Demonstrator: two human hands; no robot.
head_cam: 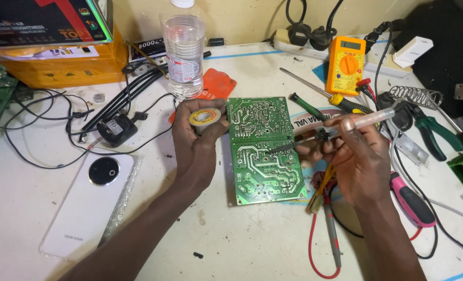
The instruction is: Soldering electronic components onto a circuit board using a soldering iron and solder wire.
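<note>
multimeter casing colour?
Orange-yellow multimeter, at the bench's back edge; head view shows it.

green circuit board (262, 151) flat, solder spool (205, 117), soldering iron (340, 127)

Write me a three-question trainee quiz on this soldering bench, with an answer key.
1. True or false: the left hand holds a spool of solder wire at the left edge of the green circuit board.
2. Which tool is the right hand holding with its tip on the board? A) the soldering iron B) the green-handled screwdriver C) the green-handled pliers
3. Fill in: the yellow multimeter lies toward the ___ of the table, beyond the board.

Key
1. True
2. A
3. back
</note>
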